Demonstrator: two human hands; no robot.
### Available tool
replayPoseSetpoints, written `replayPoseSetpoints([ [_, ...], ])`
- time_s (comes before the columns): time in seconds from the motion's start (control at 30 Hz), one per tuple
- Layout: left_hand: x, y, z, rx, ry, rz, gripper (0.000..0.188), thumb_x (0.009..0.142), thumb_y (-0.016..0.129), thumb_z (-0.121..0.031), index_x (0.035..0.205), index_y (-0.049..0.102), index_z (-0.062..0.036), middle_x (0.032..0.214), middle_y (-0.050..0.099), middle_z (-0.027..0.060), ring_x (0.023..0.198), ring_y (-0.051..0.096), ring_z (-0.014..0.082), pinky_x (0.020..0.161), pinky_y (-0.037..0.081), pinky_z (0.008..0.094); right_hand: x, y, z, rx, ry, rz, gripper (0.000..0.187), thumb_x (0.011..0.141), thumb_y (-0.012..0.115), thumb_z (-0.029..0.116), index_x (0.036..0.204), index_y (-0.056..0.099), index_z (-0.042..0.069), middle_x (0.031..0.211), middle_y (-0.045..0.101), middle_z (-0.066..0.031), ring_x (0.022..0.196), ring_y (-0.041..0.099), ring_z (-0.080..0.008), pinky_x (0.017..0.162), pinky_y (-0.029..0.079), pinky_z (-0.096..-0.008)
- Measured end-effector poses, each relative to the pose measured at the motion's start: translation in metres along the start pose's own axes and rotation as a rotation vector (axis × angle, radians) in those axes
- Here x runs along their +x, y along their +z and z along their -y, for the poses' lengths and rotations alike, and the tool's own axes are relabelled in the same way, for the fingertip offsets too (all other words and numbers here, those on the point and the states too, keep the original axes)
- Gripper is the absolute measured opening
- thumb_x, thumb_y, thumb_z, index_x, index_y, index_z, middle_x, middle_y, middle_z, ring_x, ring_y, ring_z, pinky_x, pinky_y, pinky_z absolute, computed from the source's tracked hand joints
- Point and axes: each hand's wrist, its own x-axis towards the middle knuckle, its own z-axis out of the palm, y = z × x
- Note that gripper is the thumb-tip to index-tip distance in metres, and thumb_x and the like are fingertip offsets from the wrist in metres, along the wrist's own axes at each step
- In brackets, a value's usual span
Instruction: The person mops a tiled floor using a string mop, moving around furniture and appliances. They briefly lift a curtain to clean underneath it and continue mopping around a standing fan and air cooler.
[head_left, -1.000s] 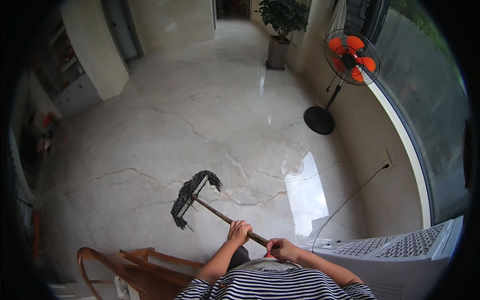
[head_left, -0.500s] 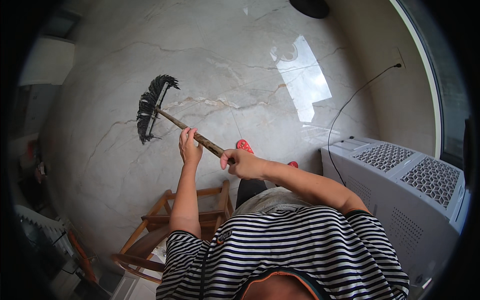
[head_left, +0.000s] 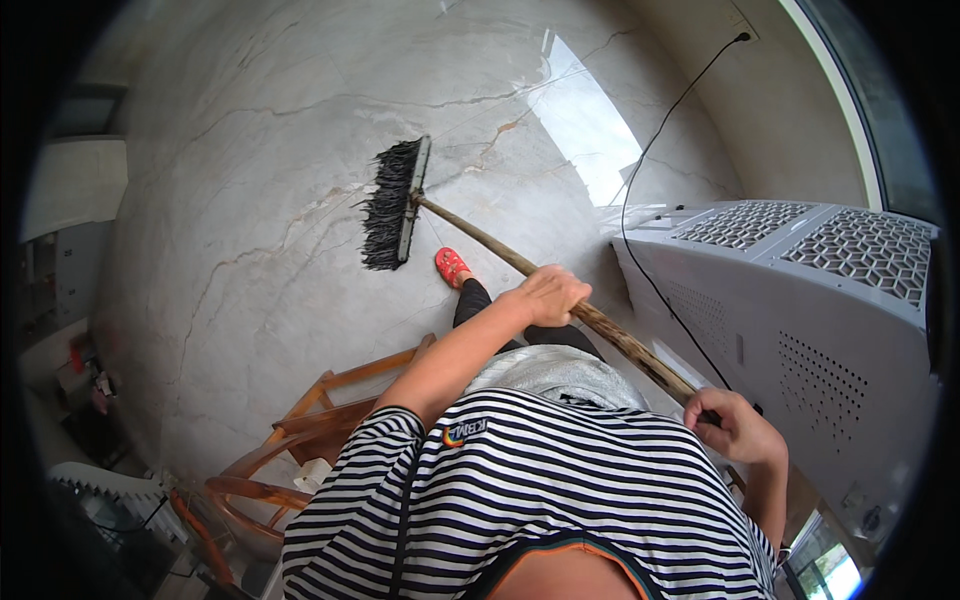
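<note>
A mop with a long wooden handle (head_left: 630, 348) slants across in front of my body. Its wide head of dark strands (head_left: 388, 205) rests on the pale marbled floor (head_left: 290, 150), the strands trailing leftward from a grey bar. My left hand (head_left: 548, 296) wraps round the middle of the handle. At the handle's near end, beside the grey-white machine, my right hand (head_left: 735, 425) is closed on it with fingers curled. A red clog (head_left: 452, 266) on my foot stands just right of the mop head.
A grey-white cabinet-like machine (head_left: 770, 290) with honeycomb grilles stands at the right. A black cord (head_left: 655, 135) runs from the wall down across it. A wooden chair (head_left: 300, 425) is close at my lower left. Glass lines the right wall.
The mop head has moved right across the floor, its strands now trailing left. Both my hands have moved right and nearer with the handle, the right one back beside the machine.
</note>
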Motion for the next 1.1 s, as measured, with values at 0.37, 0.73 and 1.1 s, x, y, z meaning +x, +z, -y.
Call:
replayPoseSetpoints([
  [0.37, 0.079, 0.047, -0.109, -0.151, 0.171, 0.446, 0.028, 0.079, 0.068, -0.028, 0.093, 0.064, -0.0045, 0.084, 0.067, 0.0165, 0.087, 0.064, 0.0361, 0.077, 0.049, 0.0457, -0.093, 0.07, 0.033, -0.735, 0.473, -0.664, 0.057, 0.06, 0.072, -0.003, 0.114, 0.065, 0.014, 0.082, 0.061, -0.013, 0.071, 0.061, -0.0341, 0.062, 0.048, -0.0428],
  [0.73, 0.076, 0.124, -0.147, -0.126, 0.301, 0.675, 0.026, 0.079, 0.068, -0.037, 0.082, 0.067, -0.0109, 0.086, 0.069, 0.0119, 0.086, 0.065, 0.0352, 0.072, 0.051, 0.0461, -0.139, 0.119, -0.019, -0.443, 0.496, -0.774, 0.05, 0.064, 0.068, -0.004, 0.114, 0.062, 0.002, 0.096, 0.066, -0.0205, 0.09, 0.064, -0.0387, 0.081, 0.049, -0.0421],
  [1.1, 0.057, 0.094, -0.069, 0.048, 0.167, 0.562, 0.017, 0.069, 0.066, -0.021, 0.083, 0.067, -0.0102, 0.084, 0.069, 0.0119, 0.085, 0.066, 0.0321, 0.074, 0.051, 0.044, -0.076, 0.124, -0.067, -0.476, 0.27, -0.855, 0.038, 0.073, 0.064, -0.002, 0.111, 0.066, 0.005, 0.091, 0.066, -0.0193, 0.083, 0.066, -0.0341, 0.073, 0.052, -0.037],
])
